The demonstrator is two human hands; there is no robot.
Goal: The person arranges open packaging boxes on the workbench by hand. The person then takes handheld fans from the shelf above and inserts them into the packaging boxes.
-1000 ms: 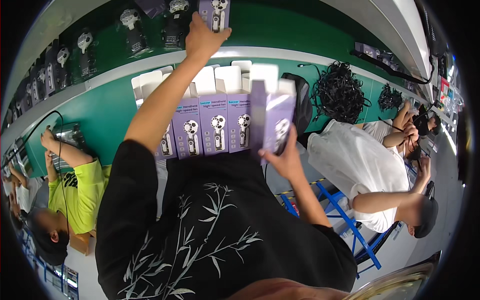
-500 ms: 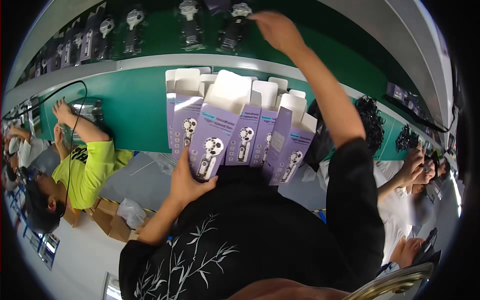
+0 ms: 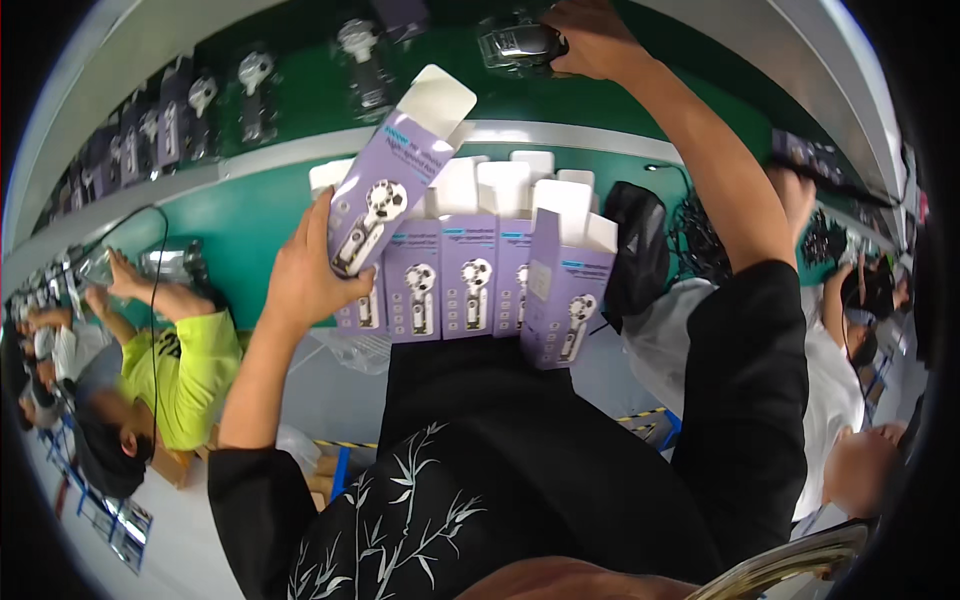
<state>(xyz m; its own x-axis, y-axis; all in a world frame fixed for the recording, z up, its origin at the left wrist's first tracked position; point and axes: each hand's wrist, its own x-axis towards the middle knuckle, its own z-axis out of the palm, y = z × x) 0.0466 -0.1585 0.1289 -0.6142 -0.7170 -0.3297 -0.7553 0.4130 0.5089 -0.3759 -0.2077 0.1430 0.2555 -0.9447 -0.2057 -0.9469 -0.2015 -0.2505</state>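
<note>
My left hand (image 3: 305,275) holds a purple carton (image 3: 385,190) tilted, with its white top flap open, a little above and left of a row of like purple cartons (image 3: 470,275) that stand upright with open flaps on the green bench (image 3: 240,225). My right hand (image 3: 590,35) is stretched up to the upper green belt and closes over a small black handheld device (image 3: 515,45). More black devices (image 3: 365,60) lie spaced along that belt to the left.
A person in a yellow-green shirt (image 3: 185,370) works at the bench on my left. Another in a white shirt (image 3: 840,370) sits on my right. A black pouch (image 3: 635,250) and a tangle of black cables (image 3: 700,235) lie right of the cartons.
My left hand came down from the belt, took one purple carton and raised it. My right hand left the cartons and reached up to the black device on the belt.
</note>
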